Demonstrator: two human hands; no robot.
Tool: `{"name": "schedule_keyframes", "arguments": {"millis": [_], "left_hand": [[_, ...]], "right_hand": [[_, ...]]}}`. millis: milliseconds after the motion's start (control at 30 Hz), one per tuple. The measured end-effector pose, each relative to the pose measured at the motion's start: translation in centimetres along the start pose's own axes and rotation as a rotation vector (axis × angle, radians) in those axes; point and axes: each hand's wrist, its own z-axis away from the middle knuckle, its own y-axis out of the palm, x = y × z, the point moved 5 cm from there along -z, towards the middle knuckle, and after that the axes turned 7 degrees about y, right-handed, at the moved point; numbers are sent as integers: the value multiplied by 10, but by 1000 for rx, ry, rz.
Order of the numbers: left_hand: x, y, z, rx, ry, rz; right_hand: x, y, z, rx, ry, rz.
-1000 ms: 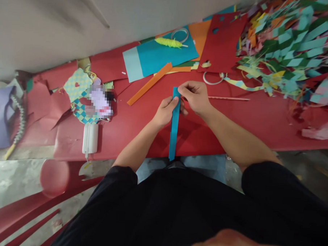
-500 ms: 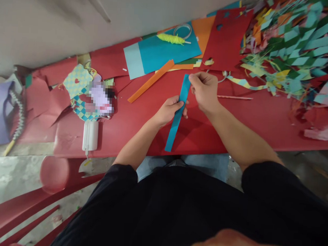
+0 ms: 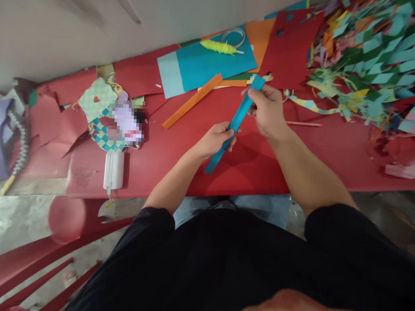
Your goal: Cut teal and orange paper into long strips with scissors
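The left hand (image 3: 213,139) is closing around a long teal paper strip (image 3: 237,119) near its middle, while the right hand (image 3: 267,111) is pinching its upper end, holding the strip slanted above a red-covered table (image 3: 255,171).

Even, fairly muted indoor light lies over the scene, with no visible source and no hard glare. Soft shadows fall on the red worktop (image 3: 179,172) beneath the left hand (image 3: 214,139), the right hand (image 3: 267,111) and the blue paper strip (image 3: 241,115). The wide lens bends shapes toward the edges, stretching the red plastic chair (image 3: 66,219) at near left. A rounded, out-of-focus shape (image 3: 297,308) blurs the near edge, and a pixelated patch (image 3: 127,123) hides detail on the left.
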Motion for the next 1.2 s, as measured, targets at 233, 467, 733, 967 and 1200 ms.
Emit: {"name": "schedule_keyframes", "arguments": {"millis": [233, 467, 733, 967, 1200], "left_hand": [[8, -18, -6, -94, -11, -246], [-5, -10, -4, -59, 84, -255], [0, -21, -5, -40, 28, -268], [-9, -23, -5, -113, 136, -270], [-16, -29, -10, -209, 236, -250]], "right_hand": [[-5, -24, -19, -91, -46, -84], [-3, -1, 1, 25, -60, 119], [19, -42, -14, -296, -309, 75], [21, -26, -5, -150, -243, 147], [7, 43, 42, 238, -53, 233]]}}
